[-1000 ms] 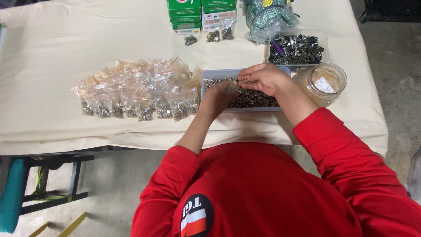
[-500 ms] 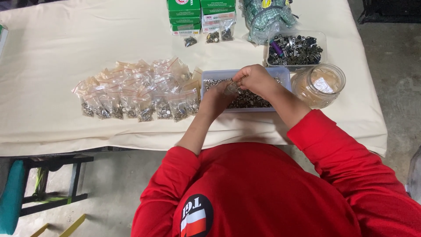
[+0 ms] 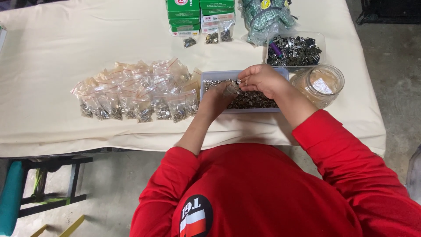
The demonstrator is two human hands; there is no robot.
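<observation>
While both hands are working over the shallow tray of small metal parts (image 3: pixel 254 102) at the centre of the frame, the left hand (image 3: pixel 217 98) is curling closed around a small clear bag (image 3: pixel 231 89), holding its mouth up, and the right hand (image 3: pixel 262 79) is pinching its fingertips together just above that mouth, apparently on a tiny metal piece, though the piece itself is too small to make out. Doing this well seems to call for keeping the bag's mouth directly over the tray, so anything that slips is falling back among the loose parts and not onto the cream cloth (image 3: pixel 57 52). Room is tightening on both sides: the pile of filled bags (image 3: pixel 136 94) is lying just beside the tray to the left of centre, and the glass jar (image 3: pixel 319 84) is standing just beside the right forearm, so a wide swing of that elbow could be knocking it. At the upper right a second clear tub of darker hardware (image 3: pixel 294 50) is sitting near the tray's far edge, with green boxes (image 3: pixel 199 13) lining the top centre. Open cloth is stretching across the upper left, while the table's near edge is running close under both wrists.
</observation>
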